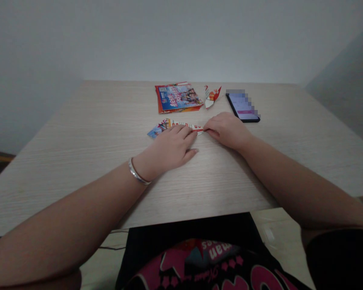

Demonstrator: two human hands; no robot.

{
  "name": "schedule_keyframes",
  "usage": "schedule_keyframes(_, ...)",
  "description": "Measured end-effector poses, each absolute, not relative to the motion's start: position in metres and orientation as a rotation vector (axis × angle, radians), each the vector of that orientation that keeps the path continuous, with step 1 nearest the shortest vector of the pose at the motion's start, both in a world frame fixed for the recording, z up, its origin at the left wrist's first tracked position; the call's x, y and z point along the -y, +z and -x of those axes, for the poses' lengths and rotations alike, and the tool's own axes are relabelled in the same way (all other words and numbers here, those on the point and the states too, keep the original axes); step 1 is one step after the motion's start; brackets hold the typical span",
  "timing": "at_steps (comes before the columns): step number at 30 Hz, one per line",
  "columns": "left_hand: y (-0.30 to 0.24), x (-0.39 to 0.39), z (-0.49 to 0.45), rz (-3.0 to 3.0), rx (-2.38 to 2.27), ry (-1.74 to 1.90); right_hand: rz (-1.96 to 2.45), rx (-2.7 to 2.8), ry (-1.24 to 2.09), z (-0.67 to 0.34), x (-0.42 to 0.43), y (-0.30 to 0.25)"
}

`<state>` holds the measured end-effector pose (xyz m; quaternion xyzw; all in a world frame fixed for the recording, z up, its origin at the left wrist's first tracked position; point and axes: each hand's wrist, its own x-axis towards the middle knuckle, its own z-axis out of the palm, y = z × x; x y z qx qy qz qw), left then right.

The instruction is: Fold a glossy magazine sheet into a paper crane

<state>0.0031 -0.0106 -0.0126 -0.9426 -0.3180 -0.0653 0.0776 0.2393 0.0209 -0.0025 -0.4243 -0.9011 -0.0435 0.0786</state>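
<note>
A narrow folded strip of printed paper [159, 129] lies on the table, blue at its left end and white, red and yellow along its length. My left hand [174, 150] rests palm down over its near side, fingers laid out flat on it and thumb stretched away. At the paper's right tip, my right hand [228, 129] pinches the end between thumb and fingers. The part of the paper beneath the left fingers is hidden.
Beyond my hands lies a stack of colourful printed sheets [177, 98]. Beside it stands a small folded paper bird [211, 98] in white and red. A phone [243, 106] with its screen lit lies at the right on the pale wooden table [109, 121], whose far edge meets a wall.
</note>
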Motion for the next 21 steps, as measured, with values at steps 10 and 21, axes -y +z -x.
schedule_keyframes(10,-0.033,-0.001,0.006,2.889,0.812,-0.307,1.234,2.689,-0.089,-0.237,-0.023,-0.005)
schedule_keyframes(21,-0.027,-0.001,0.006,2.884,0.817,-0.294,1.294,2.664,-0.217,-0.246,-0.017,-0.002)
